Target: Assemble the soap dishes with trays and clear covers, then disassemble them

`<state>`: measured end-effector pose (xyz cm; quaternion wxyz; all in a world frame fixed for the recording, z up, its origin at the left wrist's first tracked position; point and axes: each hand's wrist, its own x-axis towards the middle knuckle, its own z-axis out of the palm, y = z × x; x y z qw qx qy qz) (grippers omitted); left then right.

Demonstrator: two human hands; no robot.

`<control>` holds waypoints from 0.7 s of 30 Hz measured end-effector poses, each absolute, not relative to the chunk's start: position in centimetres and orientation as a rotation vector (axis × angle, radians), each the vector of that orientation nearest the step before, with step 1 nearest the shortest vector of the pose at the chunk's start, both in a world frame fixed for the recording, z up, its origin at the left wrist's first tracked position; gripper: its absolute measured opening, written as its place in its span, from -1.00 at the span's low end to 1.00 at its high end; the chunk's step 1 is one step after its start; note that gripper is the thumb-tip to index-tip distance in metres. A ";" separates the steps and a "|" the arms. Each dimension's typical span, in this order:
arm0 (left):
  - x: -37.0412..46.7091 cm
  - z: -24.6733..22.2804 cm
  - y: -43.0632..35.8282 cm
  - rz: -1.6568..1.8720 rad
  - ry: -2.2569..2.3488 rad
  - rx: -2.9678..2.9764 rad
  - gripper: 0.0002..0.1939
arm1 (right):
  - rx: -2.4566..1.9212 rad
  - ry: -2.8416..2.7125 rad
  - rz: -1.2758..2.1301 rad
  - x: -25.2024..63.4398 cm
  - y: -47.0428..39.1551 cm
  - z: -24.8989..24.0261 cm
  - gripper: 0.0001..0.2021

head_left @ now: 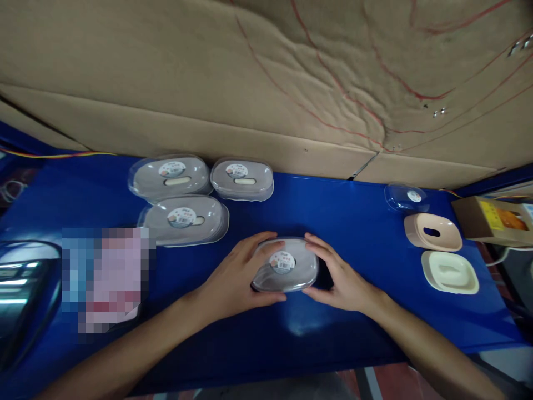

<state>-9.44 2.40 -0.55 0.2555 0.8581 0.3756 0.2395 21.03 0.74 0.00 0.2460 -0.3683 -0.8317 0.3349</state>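
A grey oval container [302,272] with a clear lid and a round label is between my hands, over the middle of the blue table. My left hand [245,272] grips its left end, fingers over the far edge and lid, thumb along the near edge. At the right end, my right hand [339,275] holds it with fingers on the far corner and thumb on the near corner. The underside of the container is hidden.
Lidded grey containers [183,222] stand in stacks at the back left, beside another one [242,189]. On the right are a clear lid [403,198], a beige slotted piece [443,236], a cream tray [449,272] and a cardboard box [474,219]. A pixelated object lies left.
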 end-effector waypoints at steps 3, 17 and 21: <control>-9.5 -0.5 2.5 0.635 1.009 2.363 0.00 | -1.009 -2.264 0.917 21.1 0.7 0.0 -0.11; -9.4 0.0 2.3 0.644 0.961 2.425 0.01 | -1.002 -2.301 0.846 21.4 0.6 -0.5 0.00; -9.4 -0.1 2.4 0.643 0.968 2.421 0.04 | -0.996 -2.328 0.832 21.3 0.7 -0.4 0.00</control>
